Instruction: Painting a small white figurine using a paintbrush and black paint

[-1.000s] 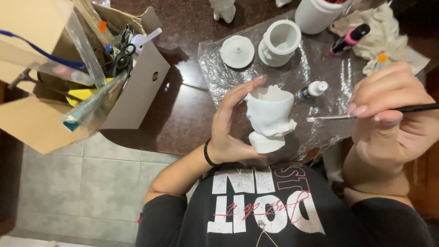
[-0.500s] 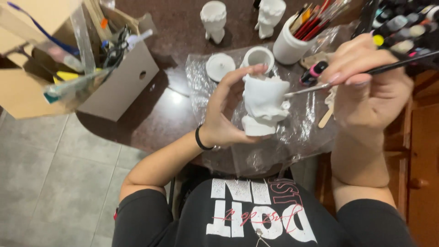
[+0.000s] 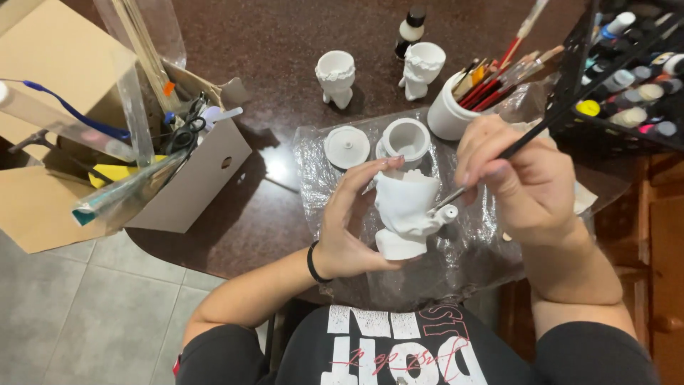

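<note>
1. The right hand (image 3: 531, 185) pinches a thin paintbrush (image 3: 499, 157), its tip on the white ceramic figurine (image 3: 405, 212).
2. The left hand (image 3: 349, 224) grips that figurine from the side, above the plastic sheet (image 3: 320, 164).
3. Judged best: light strokes and a steady left grip, clear of the lid (image 3: 347, 147).

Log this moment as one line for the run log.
left hand holds white figurine pot | right hand holds paintbrush, tip at pot's side | over plastic sheet | brush cup behind
</note>
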